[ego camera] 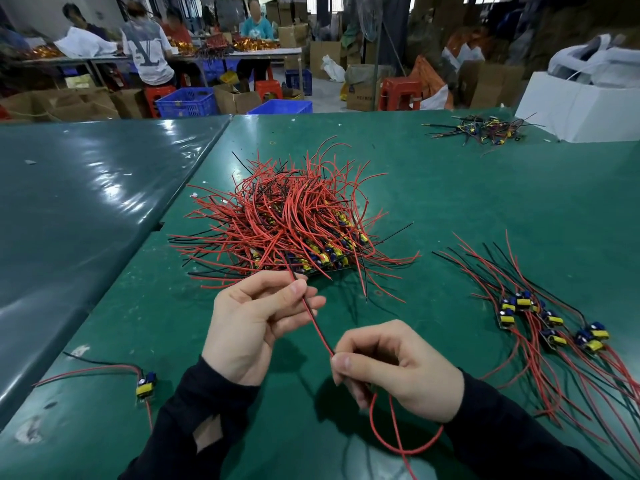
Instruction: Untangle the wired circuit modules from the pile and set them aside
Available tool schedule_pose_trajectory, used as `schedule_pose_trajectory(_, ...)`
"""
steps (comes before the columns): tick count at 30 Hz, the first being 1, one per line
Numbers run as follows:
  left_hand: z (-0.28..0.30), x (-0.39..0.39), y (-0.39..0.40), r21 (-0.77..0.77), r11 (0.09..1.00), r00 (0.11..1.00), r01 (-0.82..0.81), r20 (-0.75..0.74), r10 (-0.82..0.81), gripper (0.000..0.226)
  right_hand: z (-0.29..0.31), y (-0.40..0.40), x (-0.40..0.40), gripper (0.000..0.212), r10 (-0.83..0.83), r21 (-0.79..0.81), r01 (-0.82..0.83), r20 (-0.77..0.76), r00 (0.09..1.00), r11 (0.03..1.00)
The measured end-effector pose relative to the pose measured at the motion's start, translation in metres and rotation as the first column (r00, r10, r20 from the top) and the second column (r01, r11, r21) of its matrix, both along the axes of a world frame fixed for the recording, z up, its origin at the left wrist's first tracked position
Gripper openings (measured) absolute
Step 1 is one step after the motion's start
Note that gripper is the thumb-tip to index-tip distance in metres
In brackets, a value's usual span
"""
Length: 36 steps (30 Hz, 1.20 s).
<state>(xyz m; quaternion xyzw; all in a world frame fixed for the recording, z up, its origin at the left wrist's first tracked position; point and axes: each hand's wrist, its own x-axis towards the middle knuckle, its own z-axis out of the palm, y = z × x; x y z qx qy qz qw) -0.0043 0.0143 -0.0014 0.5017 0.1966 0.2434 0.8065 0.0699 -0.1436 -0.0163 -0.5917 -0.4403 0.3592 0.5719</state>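
Nearest to the camera, a red and black wire pair [317, 327] is being pinched by the right hand [398, 370] between thumb and curled fingers, and a red loop is hanging below this hand. A little farther, the same wires are being held by the left hand [258, 327], with thumb and fingers closed around them. The wires are being stretched from the hands up to the pile [287, 223], which is lying on the green table [485, 202] just beyond the left hand. At the right, sorted modules [550, 323] are lying side by side. At the near left, one single module [145, 386] is lying apart. Far right, a small heap [485, 129] is being kept beside a white box [581, 109].
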Motion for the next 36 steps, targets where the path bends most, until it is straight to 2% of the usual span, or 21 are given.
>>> schedule_pose_trajectory(4, -0.0048, 0.0010, -0.0033, 0.118, 0.990, 0.997, -0.077, 0.016, 0.076, 0.005, -0.0007, -0.0003, 0.0010, 0.019, -0.016, -0.008, 0.016, 0.019, 1.000, 1.000)
schedule_pose_trajectory(8, -0.0032, 0.0013, 0.0012, 0.068, 0.996, 0.998, -0.059, 0.009, 0.058, 0.009, -0.0033, -0.0001, -0.0004, 0.019, 0.011, -0.029, -0.010, 0.024, 1.000, 1.000)
schedule_pose_trajectory(13, -0.0061, 0.0017, 0.0029, 0.151, 0.976, 0.987, -0.160, 0.051, 0.153, 0.005, -0.0034, 0.0003, 0.0001, 0.019, -0.018, -0.026, 0.019, 0.047, 0.999, 0.999)
schedule_pose_trajectory(18, -0.0041, 0.0010, 0.0035, 0.170, 0.976, 0.990, -0.134, 0.057, 0.126, 0.013, -0.0058, -0.0008, -0.0007, 0.018, 0.014, -0.060, -0.011, 0.063, 0.998, 0.998)
schedule_pose_trajectory(24, -0.0056, 0.0004, 0.0055, 0.210, 0.951, 0.972, -0.226, 0.107, 0.207, 0.008, -0.0062, -0.0006, -0.0010, 0.018, 0.016, -0.047, -0.014, 0.053, 0.998, 0.999)
schedule_pose_trajectory(29, -0.0043, 0.0006, 0.0047, 0.202, 0.960, 0.979, -0.192, 0.112, 0.172, 0.011, -0.0080, -0.0003, -0.0007, 0.018, 0.028, -0.062, -0.025, 0.050, 0.998, 0.998)
schedule_pose_trajectory(33, -0.0047, 0.0010, 0.0026, 0.234, 0.936, 0.960, -0.262, 0.160, 0.228, 0.013, -0.0082, 0.0002, 0.0004, 0.018, 0.011, -0.051, -0.008, 0.044, 0.999, 0.999)
schedule_pose_trajectory(36, -0.0025, 0.0014, 0.0028, 0.148, 0.977, 0.984, -0.153, 0.119, 0.136, 0.017, -0.0099, 0.0020, 0.0007, 0.017, -0.069, -0.032, 0.071, 0.054, 0.996, 0.997)
